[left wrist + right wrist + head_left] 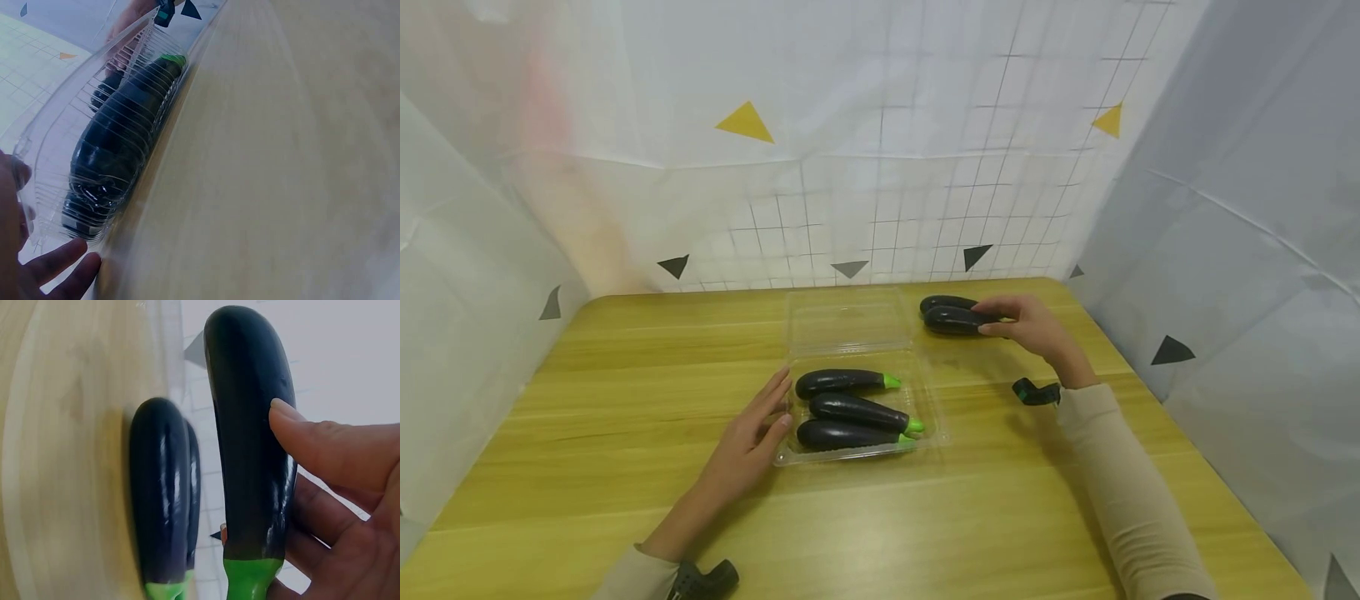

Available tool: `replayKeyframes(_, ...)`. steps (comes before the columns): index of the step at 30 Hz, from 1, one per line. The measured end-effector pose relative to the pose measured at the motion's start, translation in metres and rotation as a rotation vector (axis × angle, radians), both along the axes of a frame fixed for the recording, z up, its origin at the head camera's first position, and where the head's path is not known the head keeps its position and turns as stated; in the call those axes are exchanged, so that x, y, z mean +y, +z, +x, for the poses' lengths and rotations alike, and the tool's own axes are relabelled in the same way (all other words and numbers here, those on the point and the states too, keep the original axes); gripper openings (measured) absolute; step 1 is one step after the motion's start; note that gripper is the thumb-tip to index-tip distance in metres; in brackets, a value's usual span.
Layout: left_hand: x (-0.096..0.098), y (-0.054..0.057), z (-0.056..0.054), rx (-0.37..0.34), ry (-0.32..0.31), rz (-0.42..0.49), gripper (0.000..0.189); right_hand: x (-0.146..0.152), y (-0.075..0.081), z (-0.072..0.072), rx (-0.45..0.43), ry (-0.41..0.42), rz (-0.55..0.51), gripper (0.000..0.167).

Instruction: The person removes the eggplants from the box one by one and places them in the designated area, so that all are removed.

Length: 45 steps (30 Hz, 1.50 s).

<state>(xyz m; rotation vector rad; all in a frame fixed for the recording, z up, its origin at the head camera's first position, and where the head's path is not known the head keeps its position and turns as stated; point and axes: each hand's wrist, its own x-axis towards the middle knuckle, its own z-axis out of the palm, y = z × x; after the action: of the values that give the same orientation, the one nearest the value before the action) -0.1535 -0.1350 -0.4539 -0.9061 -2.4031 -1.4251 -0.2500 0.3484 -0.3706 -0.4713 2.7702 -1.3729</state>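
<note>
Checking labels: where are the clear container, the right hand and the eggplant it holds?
Clear container (pixel 859 454): head view, front rim.
Right hand (pixel 1032 323): head view, back of hand.
Held eggplant (pixel 248 437): right wrist view, dark body.

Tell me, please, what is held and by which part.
The right hand holds a long, black, green-stemmed eggplant by its middle; the left hand only touches a clear, rectangular plastic container.

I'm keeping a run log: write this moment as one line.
left hand: touches clear plastic hinged container | right hand: holds glossy dark eggplant with green stem | container: three similar eggplants inside
</note>
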Motion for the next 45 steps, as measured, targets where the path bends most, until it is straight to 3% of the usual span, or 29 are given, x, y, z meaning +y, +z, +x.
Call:
replayKeyframes(6,-0.001,0.001,0.001,-0.013,0.001,-0.005,0.053,0.008,-0.012,-0.006,-0.014,-0.018,0.004,0.039)
replayKeyframes(32,-0.001,0.000,0.000,-0.014,-0.003,-0.008,0.054,0.027,-0.054,-0.022,0.024,0.071,0.120,0.035)
replayKeyframes(40,-0.002,-0.001,0.000,-0.019,-0.002,-0.010,0.053,0.027,-0.054,-0.021,0.052,0.103,0.098,0.031)
replayKeyframes(45,-0.001,0.000,0.000,-0.011,-0.002,-0.007,0.053,0.012,-0.041,-0.008,0.061,0.086,0.100,0.032)
